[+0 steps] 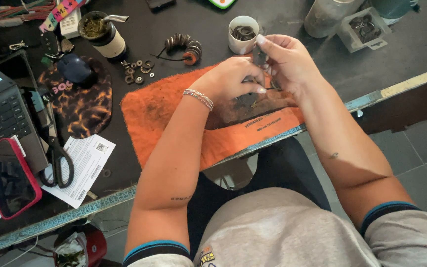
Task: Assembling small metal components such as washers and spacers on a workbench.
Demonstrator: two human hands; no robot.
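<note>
working over the orange cloth (174, 111), left hand (231, 79) and right hand (285, 59) pinch together on a small dark part (259, 57) just below the white cup (242, 34); judging by this, steadying it close above the cloth seems wise.

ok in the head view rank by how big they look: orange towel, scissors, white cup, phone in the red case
1. orange towel, by far the largest.
2. phone in the red case and scissors: look alike, so unranked; both also lie nearer the camera.
3. white cup, smallest.
</note>
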